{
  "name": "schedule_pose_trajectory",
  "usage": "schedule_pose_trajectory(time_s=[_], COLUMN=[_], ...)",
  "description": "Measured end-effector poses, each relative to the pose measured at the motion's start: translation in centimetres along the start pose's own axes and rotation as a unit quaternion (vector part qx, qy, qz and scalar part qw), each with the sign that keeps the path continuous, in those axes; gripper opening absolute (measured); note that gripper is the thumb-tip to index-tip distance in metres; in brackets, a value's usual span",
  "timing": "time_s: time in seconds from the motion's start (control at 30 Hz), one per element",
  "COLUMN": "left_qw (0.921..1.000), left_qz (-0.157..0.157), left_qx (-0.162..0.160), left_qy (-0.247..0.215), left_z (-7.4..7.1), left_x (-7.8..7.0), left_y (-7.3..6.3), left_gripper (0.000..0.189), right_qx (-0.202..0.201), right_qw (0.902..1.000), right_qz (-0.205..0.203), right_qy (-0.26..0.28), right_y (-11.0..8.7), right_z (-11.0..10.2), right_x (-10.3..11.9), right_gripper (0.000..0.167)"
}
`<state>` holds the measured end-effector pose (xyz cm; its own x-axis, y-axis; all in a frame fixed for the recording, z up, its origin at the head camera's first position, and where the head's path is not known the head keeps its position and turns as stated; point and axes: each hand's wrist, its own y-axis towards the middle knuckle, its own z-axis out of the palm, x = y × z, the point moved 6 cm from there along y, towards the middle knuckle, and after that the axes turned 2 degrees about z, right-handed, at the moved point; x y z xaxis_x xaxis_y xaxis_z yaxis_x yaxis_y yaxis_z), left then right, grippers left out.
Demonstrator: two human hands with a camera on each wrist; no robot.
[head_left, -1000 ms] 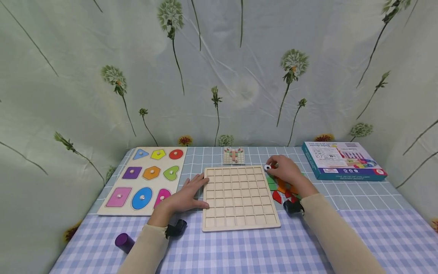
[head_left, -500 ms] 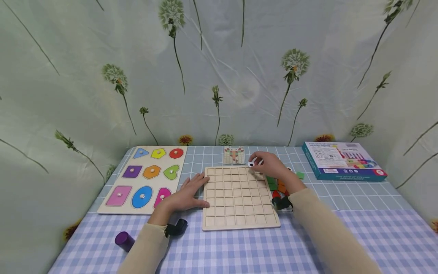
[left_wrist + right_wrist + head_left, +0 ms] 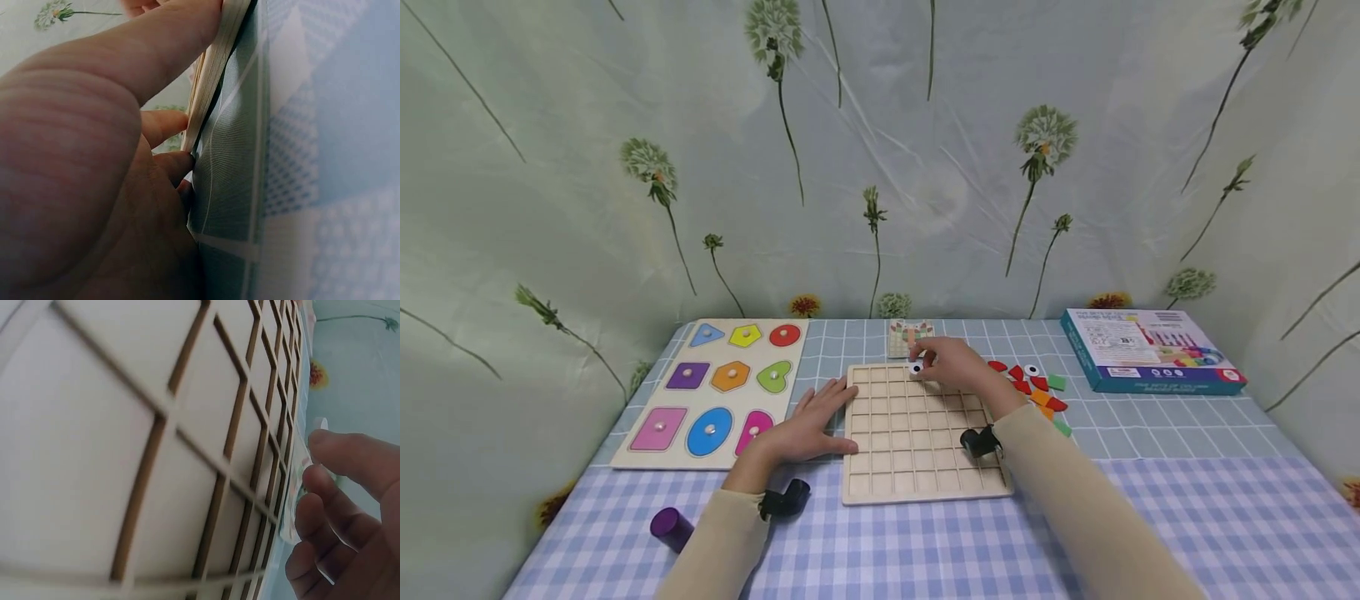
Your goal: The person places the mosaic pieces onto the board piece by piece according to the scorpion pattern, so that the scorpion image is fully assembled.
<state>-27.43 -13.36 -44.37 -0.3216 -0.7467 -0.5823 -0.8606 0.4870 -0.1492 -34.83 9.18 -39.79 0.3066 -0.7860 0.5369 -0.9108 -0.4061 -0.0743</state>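
Between its thumb and fingers, my right hand (image 3: 957, 367) pinches a white eye disc (image 3: 916, 367) with a black dot, over the top rows of the wooden grid board (image 3: 917, 442). In the right wrist view only the edge of the disc (image 3: 320, 422) shows past the fingertips. My left hand (image 3: 805, 429) lies with spread fingers against the board's left side; the left wrist view shows thumb and fingers touching the board's edge (image 3: 209, 75). A small pattern card (image 3: 898, 340) lies behind the board, partly covered by my right hand.
Right of the board lie several loose red, orange and green pieces (image 3: 1039, 397) and another eye disc (image 3: 1032, 370). A knobbed shape puzzle (image 3: 700, 392) lies at left, a boxed set (image 3: 1150, 350) at back right. A purple cylinder (image 3: 672, 529) is beside the left sleeve.
My right hand has carried the eye disc leftward from the loose pieces to above the board's top rows, uncovering several of those pieces. The left hand stays put.
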Motion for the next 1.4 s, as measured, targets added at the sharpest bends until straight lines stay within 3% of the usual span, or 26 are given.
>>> schedule_pose_trajectory(time_s=[0.4, 1.07, 1.4], left_qw=[0.9999, 0.9999, 0.9999], left_qz=[0.011, 0.014, 0.011], left_qx=[0.003, 0.006, 0.002], left_qy=[-0.003, 0.003, 0.008], left_z=[0.0, 0.1, 0.1], left_x=[-0.1, 0.1, -0.1], left_y=[0.0, 0.2, 0.1], left_gripper=[0.094, 0.093, 0.093], right_qx=[0.01, -0.002, -0.016], right_qw=[0.9994, 1.0, 0.9988], right_qz=[0.004, 0.002, 0.013], right_qy=[-0.034, 0.001, -0.045], right_y=[1.3, 1.9, 1.9], right_z=[1.7, 2.3, 2.1], right_x=[1.6, 0.8, 1.9], right_gripper=[0.02, 0.022, 0.016])
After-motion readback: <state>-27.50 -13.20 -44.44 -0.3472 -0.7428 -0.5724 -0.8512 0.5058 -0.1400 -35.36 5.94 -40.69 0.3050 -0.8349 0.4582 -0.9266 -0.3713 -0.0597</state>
